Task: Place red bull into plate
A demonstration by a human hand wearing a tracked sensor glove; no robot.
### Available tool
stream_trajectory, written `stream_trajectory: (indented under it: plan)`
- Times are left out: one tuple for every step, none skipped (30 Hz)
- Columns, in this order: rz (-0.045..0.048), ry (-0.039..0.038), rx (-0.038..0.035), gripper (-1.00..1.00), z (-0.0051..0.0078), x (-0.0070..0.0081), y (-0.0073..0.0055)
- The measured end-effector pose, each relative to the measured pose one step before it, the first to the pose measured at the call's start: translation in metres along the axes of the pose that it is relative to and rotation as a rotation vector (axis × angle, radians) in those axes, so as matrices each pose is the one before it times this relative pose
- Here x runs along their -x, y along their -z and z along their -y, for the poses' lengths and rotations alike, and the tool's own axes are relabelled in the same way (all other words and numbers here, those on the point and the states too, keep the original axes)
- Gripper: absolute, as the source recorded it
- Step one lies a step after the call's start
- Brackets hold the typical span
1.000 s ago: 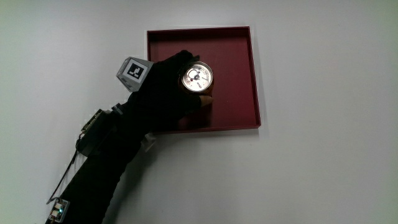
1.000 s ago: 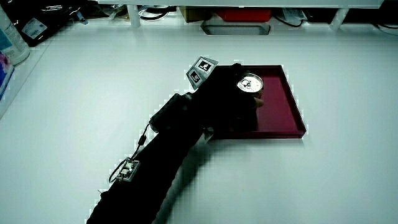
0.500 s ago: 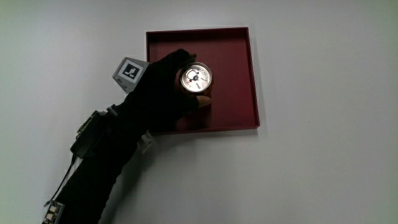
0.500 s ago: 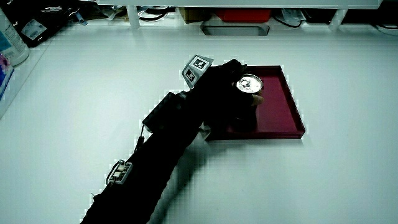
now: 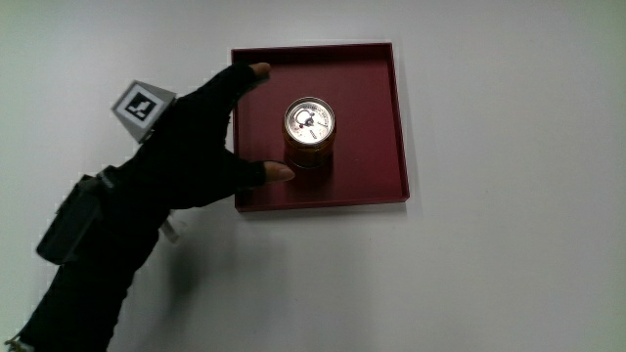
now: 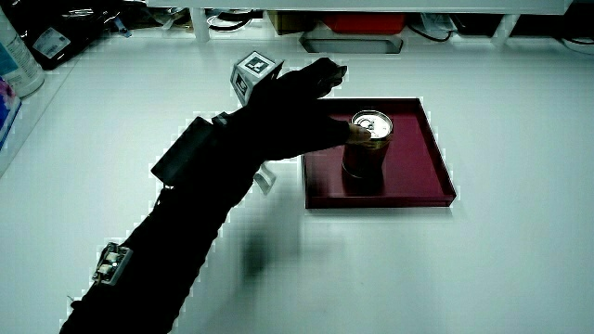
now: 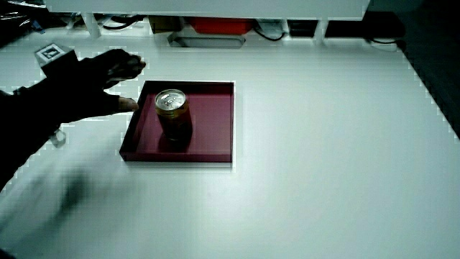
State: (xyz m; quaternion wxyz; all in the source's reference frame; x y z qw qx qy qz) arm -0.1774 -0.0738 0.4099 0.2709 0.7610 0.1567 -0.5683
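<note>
1. The can (image 5: 309,133) stands upright inside the red plate (image 5: 377,117), near the plate's middle, its shiny top facing up; both side views (image 6: 368,144) (image 7: 173,114) show it resting on the plate floor, clear of the plate's walls

2. The hand (image 5: 196,147) is at the plate's edge, beside the can, and its fingers (image 5: 246,76) are spread wide and hold nothing

3. In the main view the thumb tip points toward the can's base and ends just beside it, with a sliver of plate floor showing between them, so I judge the can to be released; in a side view (image 6: 306,102) the hand overlaps the can's rim, and contact there cannot be ruled out from that angle alone

4. The relation that matters now: the can lies straight ahead of the open fingers, across the plate's near wall, with its long axis vertical, so the hand can only leave safely by drawing away from the can along the desk (image 5: 509,254)

5. Judged from how things lie, the placing looks done; the one risk left is a finger brushing the tall, narrow can and tipping it

6. The patterned cube (image 5: 141,106) on the glove's back sits over the bare desk, outside the plate
</note>
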Motion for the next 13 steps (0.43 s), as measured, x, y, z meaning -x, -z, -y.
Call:
stream_trajectory:
  plan:
    - [-0.00208,0.00827,0.00101,-1.00,0.00298,-0.00346,-0.00338]
    - [-0.00208,0.00827,0.00101,-1.00,0.00296,-0.00348,-0.00338]
    - [0.00337,0.01185,0.00570,-1.00,0.00216,-0.00185,-0.00315]
    - [-0.00524,0.00680,0.00142,-1.00,0.00188,-0.00320,-0.00304]
    - [-0.00524,0.00680,0.00142,-1.00,0.00187,-0.00319,-0.00305]
    - [0.00900,-0.01767,-0.00240,-1.00,0.00277,-0.00467,-0.00261]
    - [-0.01379,0.00096,-0.00269,-1.00,0.00265,-0.00442,-0.00341]
    - [-0.02204,0.01636,-0.00626,-1.00,0.00261,-0.00159,-0.00406]
    - [-0.03441,0.00678,-0.00246,-1.00,0.00234,-0.00382,-0.00320]
    - [-0.00671,0.02772,-0.00916,-1.00,0.00146,-0.00305,-0.00247]
    - [-0.00766,-0.00063,0.00122,-1.00,0.00146,-0.00095,-0.00279]
    - [-0.02784,-0.00594,0.00034,-1.00,0.00179,-0.00352,-0.00228]
    - [-0.01230,0.00812,0.00073,-1.00,0.00144,-0.00211,-0.00168]
